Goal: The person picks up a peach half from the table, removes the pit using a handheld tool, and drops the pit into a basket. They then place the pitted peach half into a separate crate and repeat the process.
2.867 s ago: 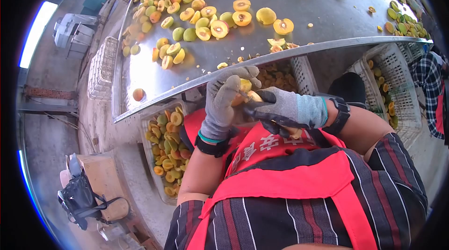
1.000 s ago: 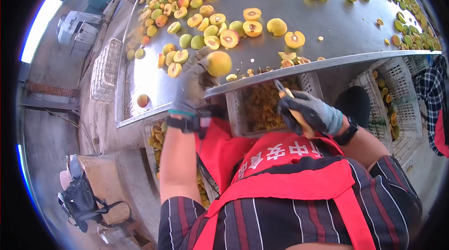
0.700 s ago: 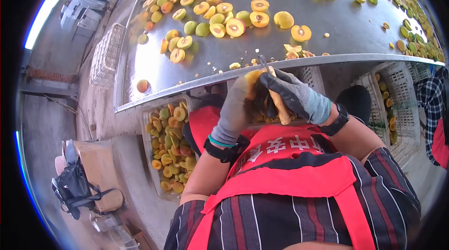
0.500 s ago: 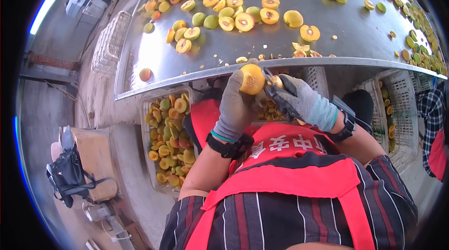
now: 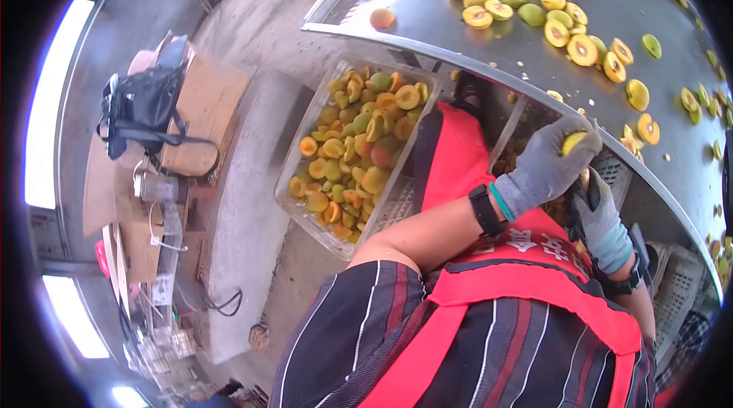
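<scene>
We clamp left hand on a fruit under the table near edge. Right hand is touching it, grip unreadable. Fruit's axis is hidden. A crate crowds the left.

Grey gloves grip a yellow fruit; red apron over dark striped shirt; black bag far left.

left hand and right hand wear grey knit gloves with teal cuffs; black wrist straps; red apron with white characters; dark shirt striped red and white.
</scene>
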`<state>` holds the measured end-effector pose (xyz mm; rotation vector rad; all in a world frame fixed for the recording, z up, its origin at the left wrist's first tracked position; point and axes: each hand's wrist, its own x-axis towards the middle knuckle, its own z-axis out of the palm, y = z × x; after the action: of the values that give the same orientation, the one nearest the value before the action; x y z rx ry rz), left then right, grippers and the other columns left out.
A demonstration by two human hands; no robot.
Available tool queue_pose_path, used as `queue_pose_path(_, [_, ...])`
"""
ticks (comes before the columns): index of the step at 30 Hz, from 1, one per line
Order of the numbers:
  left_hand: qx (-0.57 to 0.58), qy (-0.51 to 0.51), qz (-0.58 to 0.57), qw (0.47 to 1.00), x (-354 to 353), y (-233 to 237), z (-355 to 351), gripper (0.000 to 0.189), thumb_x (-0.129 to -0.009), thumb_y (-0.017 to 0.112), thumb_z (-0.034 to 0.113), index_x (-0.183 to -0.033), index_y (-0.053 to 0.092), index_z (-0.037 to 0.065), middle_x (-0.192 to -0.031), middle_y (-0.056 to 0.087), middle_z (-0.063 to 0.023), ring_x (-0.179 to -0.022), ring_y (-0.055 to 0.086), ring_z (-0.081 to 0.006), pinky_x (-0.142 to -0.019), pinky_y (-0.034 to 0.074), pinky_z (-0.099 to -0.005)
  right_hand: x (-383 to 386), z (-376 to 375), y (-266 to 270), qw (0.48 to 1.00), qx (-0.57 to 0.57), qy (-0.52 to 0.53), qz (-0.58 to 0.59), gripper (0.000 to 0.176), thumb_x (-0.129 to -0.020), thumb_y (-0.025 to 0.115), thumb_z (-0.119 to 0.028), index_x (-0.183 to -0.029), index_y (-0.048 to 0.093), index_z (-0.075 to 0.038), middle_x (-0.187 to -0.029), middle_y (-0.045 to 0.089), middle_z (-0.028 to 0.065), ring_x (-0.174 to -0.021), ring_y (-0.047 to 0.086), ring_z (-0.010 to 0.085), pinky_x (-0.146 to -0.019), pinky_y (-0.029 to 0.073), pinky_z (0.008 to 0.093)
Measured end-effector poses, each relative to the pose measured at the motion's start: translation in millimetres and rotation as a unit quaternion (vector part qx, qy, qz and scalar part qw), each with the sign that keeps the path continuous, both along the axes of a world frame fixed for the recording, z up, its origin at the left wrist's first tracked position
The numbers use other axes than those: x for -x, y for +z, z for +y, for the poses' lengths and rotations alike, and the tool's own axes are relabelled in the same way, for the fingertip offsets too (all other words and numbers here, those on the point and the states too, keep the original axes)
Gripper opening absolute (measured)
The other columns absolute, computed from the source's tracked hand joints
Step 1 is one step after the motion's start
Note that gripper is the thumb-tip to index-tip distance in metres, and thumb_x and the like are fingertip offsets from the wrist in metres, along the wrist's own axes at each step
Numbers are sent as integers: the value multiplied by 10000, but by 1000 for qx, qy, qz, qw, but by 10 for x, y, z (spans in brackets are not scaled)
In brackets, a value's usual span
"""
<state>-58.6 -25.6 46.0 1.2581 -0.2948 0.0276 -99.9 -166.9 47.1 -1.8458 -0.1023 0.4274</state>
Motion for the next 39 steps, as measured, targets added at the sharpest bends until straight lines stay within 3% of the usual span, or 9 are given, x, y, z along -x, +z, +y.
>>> queue_pose_path(2, [-6,-9,12,1000,10,33,72,123,-891,568,127,-940,576,15,-852,566,0,-741,502,-49,-670,450,-194,-2,93,76,993,47,13,-105,164,-908,494,-184,-991,492,-42,-616,510,26,-401,471,110,-353,353,230])
queue_pose_path(13, [72,18,7,997,26,171,78,129,-888,570,125,-965,573,23,-909,571,-7,-757,504,-43,-674,458,-204,17,170,494,893,-313,-24,321,333,-934,416,-317,-765,479,-37,-445,405,44,-278,342,123,-278,283,232])
queue_pose_path(24, [261,-2,109,959,-77,-76,-399,197,-910,550,194,-1036,542,43,-1015,562,-32,-805,551,-97,-712,498,-251,-61,-125,-58,655,-654,95,368,485,-941,285,-483,-835,524,-75,-461,445,-15,-332,402,117,-348,331,260])
queue_pose_path(28, [424,6,277,862,-184,-320,-439,230,-923,518,287,-1043,514,90,-891,568,-46,-726,551,-120,-627,501,-265,40,-198,-17,661,-662,72,345,466,-939,295,-481,-884,524,-79,-486,465,-5,-329,400,116,-354,336,258])
queue_pose_path(30, [402,-39,290,867,-142,-28,-23,271,-933,478,342,-1068,486,107,-826,558,-62,-601,542,-138,-505,477,-272,117,-146,115,766,-512,-235,311,415,-937,338,-461,-905,508,-84,-488,457,3,-327,398,114,-358,333,253])
queue_pose_path(31, [374,-75,270,884,-151,11,169,287,-936,472,340,-1091,480,100,-828,560,-67,-566,540,-139,-477,469,-268,-10,-265,66,849,-444,-2,286,310,-929,433,-374,-891,508,-76,-514,469,19,-358,430,115,-375,342,240])
queue_pose_path(34, [129,11,136,982,-115,6,749,281,-915,535,256,-1111,501,59,-824,564,-49,-534,525,-100,-441,448,-224,-104,-418,-44,993,72,1,96,141,-865,589,-156,-916,542,-34,-627,531,28,-491,502,98,-457,392,225])
queue_pose_path(35, [103,41,117,987,-101,-35,897,236,-897,568,196,-1078,524,51,-835,569,-32,-539,511,-77,-437,437,-213,-125,-515,-109,941,230,87,-233,171,-854,603,-130,-970,553,-15,-659,549,22,-547,513,80,-497,407,219])
queue_pose_path(39, [-37,116,52,991,-9,-145,1321,208,-870,595,117,-1056,542,39,-925,574,-29,-736,525,-66,-629,461,-198,-261,-524,-33,997,10,-72,-5,223,-850,613,-119,-1025,553,5,-743,565,16,-596,531,77,-531,421,205])
